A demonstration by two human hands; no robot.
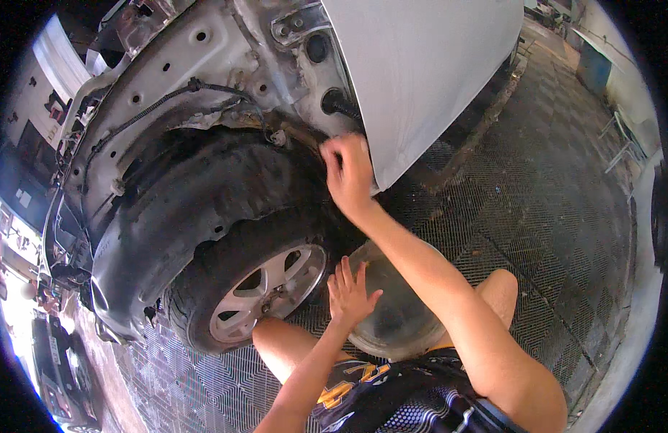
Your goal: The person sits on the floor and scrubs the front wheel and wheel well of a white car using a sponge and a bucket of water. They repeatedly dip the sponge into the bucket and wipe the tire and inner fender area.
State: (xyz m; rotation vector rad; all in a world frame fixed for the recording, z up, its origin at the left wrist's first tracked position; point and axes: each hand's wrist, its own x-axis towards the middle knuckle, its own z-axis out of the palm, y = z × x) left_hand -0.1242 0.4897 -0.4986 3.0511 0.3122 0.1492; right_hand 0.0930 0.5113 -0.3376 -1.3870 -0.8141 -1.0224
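Observation:
My right hand (348, 173) is raised to the car's bare metal behind the wheel arch, close to the lower front corner of the white door (420, 79). Its fingers are curled closed and slightly blurred; what they grip, if anything, cannot be made out. Lower down, my left hand (350, 292) has its fingers spread and holds nothing. It hovers between the front wheel (265, 292) and a round, dull grey thing (395, 310) between my legs. Over the tyre curves the loose black wheel-arch liner (197, 187), torn along its lower edge.
The car's fender is off, baring the grey inner body panel (204, 61) with a thin black cable (153, 103) along it. Ribbed tiles (536, 202) cover the floor. A dark car (59, 375) stands at lower left, and a pale wall (640, 238) runs along the right.

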